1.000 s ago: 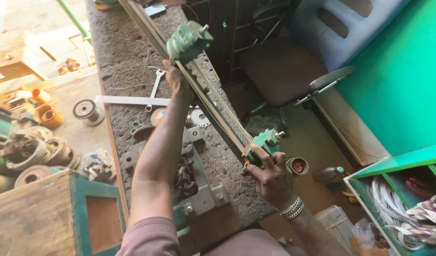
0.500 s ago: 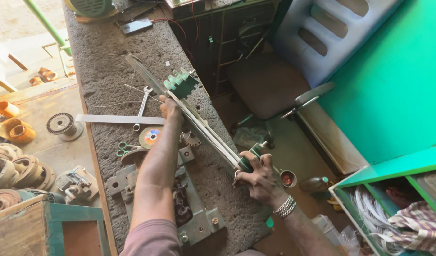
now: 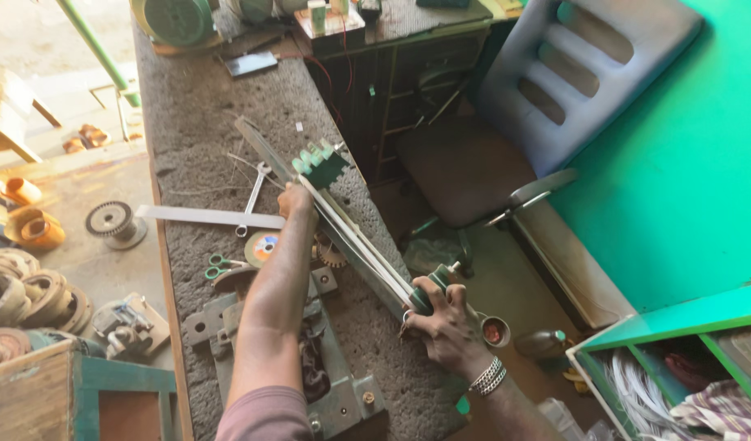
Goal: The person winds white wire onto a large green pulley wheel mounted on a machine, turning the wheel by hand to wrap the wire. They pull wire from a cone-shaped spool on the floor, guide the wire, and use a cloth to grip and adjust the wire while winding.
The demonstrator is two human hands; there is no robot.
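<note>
A long winding former lies slanted over the grey workbench (image 3: 204, 106): a metal bar (image 3: 259, 143) with a green stepped block (image 3: 320, 165) at its far end and pale strands (image 3: 361, 247) running along it. My left hand (image 3: 297, 201) is closed on the bar just below that block. My right hand (image 3: 446, 323) grips the near end, where a second green block (image 3: 437, 281) shows between my fingers, off the bench's right edge. The bar's underside is hidden.
On the bench lie a spanner (image 3: 251, 196), a flat metal strip (image 3: 204, 216), green-handled scissors (image 3: 220, 266), a round disc (image 3: 261, 245) and a bolted metal fixture (image 3: 335, 400). A grey chair (image 3: 555, 73) stands to the right. Copper coils (image 3: 33, 230) sit at left, a green shelf (image 3: 677, 320) at lower right.
The former has come down from close to the camera to low over the bench. Both hands have kept their grips on its ends, and the view has shifted.
</note>
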